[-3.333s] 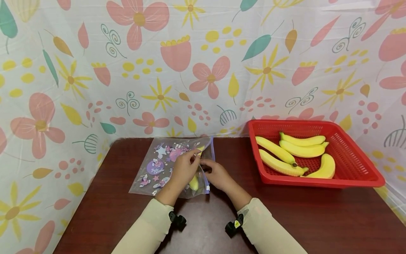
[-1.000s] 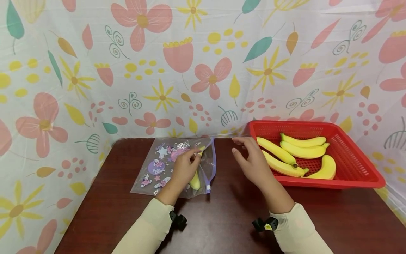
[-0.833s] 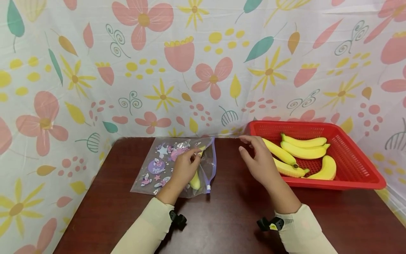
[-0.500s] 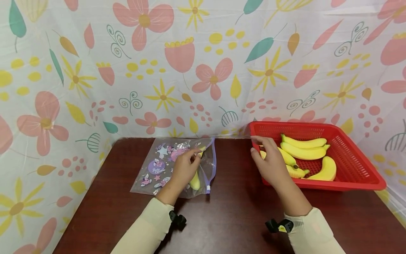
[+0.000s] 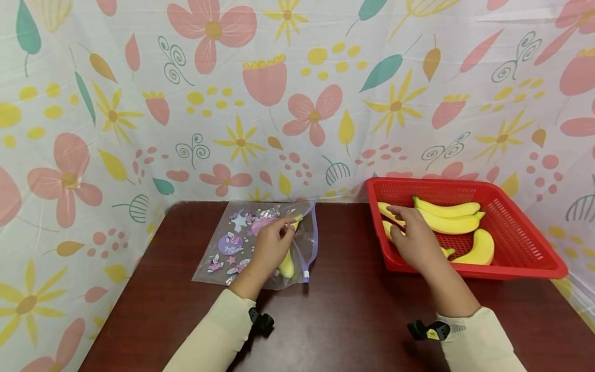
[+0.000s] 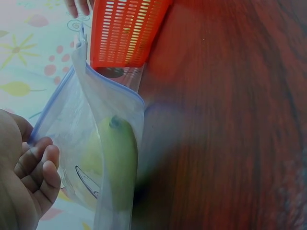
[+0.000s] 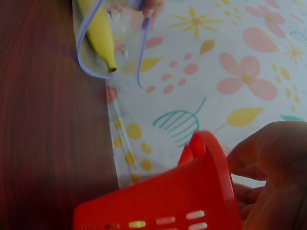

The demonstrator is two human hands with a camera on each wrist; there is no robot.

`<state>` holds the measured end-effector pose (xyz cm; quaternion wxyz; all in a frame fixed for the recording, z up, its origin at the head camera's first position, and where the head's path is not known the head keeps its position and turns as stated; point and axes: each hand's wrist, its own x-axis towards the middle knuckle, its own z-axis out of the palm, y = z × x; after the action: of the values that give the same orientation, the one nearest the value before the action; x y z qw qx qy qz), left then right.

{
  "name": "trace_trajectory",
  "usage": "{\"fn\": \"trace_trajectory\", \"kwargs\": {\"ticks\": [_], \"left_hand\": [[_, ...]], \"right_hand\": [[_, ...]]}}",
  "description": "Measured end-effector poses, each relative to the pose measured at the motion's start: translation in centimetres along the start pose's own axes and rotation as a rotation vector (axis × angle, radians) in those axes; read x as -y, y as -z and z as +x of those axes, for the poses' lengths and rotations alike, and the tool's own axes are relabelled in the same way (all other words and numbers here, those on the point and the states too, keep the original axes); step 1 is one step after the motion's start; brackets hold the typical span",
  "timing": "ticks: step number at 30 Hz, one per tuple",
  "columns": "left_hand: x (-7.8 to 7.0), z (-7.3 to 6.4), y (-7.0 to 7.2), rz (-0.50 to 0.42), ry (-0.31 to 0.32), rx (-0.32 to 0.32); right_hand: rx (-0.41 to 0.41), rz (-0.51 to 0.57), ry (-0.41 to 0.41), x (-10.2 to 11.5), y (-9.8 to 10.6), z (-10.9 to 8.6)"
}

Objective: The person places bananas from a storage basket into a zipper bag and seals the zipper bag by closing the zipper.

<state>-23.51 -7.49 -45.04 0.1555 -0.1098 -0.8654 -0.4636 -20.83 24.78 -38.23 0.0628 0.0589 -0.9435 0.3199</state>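
My left hand pinches the upper edge of a clear zip bag with a purple seal and cartoon prints. In the left wrist view the bag's mouth gapes, and a banana lies inside it. My right hand is over the left side of a red plastic basket, fingers loosely bent and holding nothing. Beneath those fingers lie bananas, partly covered by the hand. The right wrist view shows the right hand just beyond the basket's rim.
More bananas rest in the basket, one curved banana near its front wall. A dark brown wooden table carries the bag and basket. Behind it hangs a flower-print cloth.
My right hand has left the bag's mouth and moved right, over the basket's left rim to above the bananas. My left hand keeps its hold on the bag, whose mouth now bows wider.
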Motion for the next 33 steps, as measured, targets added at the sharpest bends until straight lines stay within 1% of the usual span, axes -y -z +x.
{"fn": "trace_trajectory", "kwargs": {"ticks": [3, 6, 13, 18, 26, 33], "left_hand": [[0.0, 0.0, 0.0, -0.003, -0.002, -0.002], [0.0, 0.0, 0.0, -0.003, -0.003, -0.002], [0.1, 0.0, -0.1, 0.007, 0.005, 0.001], [0.1, 0.0, -0.1, 0.017, -0.006, -0.002], [-0.2, 0.0, 0.0, 0.008, 0.005, 0.006], [-0.1, 0.0, 0.0, 0.021, 0.001, 0.001]], "right_hand": [[0.052, -0.017, -0.031, -0.4, 0.2, 0.2], [0.097, -0.037, -0.045, -0.8, 0.4, 0.2], [0.203, -0.099, -0.053, -1.8, 0.5, 0.8], [0.275, -0.136, -0.07, -2.6, 0.6, 1.3], [0.339, -0.19, -0.085, -3.6, 0.8, 2.1], [0.4, -0.206, -0.127, -4.1, 1.0, 2.7]]}}
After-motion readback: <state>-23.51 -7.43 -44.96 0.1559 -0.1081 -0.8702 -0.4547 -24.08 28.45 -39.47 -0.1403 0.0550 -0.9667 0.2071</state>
